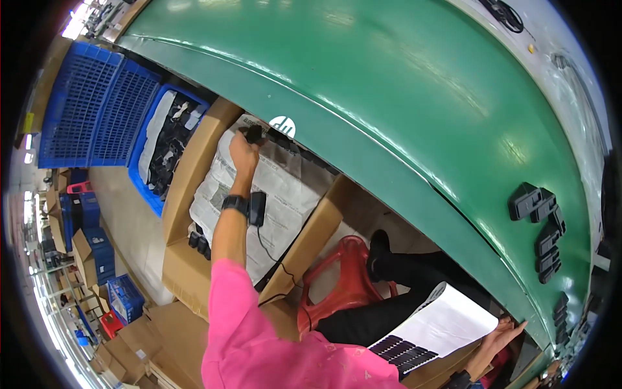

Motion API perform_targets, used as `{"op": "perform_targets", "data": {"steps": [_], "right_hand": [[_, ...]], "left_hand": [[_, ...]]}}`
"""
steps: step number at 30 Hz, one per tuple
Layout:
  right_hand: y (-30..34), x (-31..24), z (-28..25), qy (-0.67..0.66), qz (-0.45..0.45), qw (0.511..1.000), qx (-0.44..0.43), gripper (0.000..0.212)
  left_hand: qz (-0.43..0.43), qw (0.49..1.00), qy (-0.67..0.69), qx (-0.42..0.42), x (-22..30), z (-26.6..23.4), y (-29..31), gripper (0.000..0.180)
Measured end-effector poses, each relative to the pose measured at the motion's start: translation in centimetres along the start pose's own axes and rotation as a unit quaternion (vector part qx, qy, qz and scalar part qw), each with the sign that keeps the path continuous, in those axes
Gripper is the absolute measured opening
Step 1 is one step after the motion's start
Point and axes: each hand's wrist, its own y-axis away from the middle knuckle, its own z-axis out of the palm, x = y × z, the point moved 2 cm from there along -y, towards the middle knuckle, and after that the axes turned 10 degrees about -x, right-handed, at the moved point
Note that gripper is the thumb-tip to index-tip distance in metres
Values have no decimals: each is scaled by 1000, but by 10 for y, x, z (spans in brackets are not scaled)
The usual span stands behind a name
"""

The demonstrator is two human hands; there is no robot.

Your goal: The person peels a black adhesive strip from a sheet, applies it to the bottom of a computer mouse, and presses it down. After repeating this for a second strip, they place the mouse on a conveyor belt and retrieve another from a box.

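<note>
My left hand (243, 155) reaches over an open cardboard box (178, 188), its fingers closed around a small black part (254, 134). Under it, crumpled printed paper (278, 178) covers much of the box's contents. Beside my left wrist sits a black box-shaped device (256, 209) with a thin cable trailing toward my body. At the lower right, my right hand (495, 340) is next to the bench edge with its fingers stretched out. Its fingers are close to the curled end of a white sheet (447, 321) carrying rows of black labels, which lies over my lap.
A green-topped bench (363, 84) spans the far side, with several black adapter-like blocks (547, 240) at its right. Left of the box stand a blue crate (155, 201) of black parts and a blue slatted crate (84, 110). A red stool (343, 279) is near my legs.
</note>
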Motion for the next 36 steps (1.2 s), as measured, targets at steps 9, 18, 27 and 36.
{"op": "perform_targets", "data": {"steps": [9, 18, 27, 36], "right_hand": [[7, -20, 10, 49, -25, 990, 128, 34], [8, -13, 26, 67, -48, 985, 153, 32], [11, -11, 27, 56, -35, 991, 113, 36], [8, -12, 12, 37, -17, 997, 73, 39]], "left_hand": [[80, 962, -146, -218, -35, 82, -27, 21], [101, 984, -33, -143, 17, 37, 9, 38], [102, 953, -215, -186, 31, 44, 30, 39], [132, 931, -231, -250, 49, 54, 52, 41]]}}
